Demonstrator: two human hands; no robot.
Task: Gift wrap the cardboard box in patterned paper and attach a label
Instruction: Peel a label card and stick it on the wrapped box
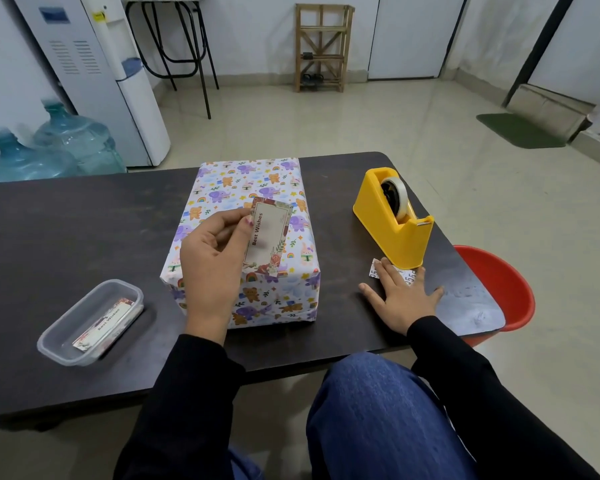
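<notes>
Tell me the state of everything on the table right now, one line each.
Box: fully wrapped in patterned paper, no label on it
Label: pinched by left hand, over the box
Right hand: open, flat on paper scrap
Tape dispenser: upright, roll loaded
Clear tub: lidless, labels inside

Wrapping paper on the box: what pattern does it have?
The wrapping paper shows purple elephants, orange bears, rainbows on white; head view.

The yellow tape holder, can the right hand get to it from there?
Probably yes. The right hand lies flat on the table close to the yellow tape holder, fingertips almost at its base, with only a paper scrap under them. The left hand holds the label.
</notes>
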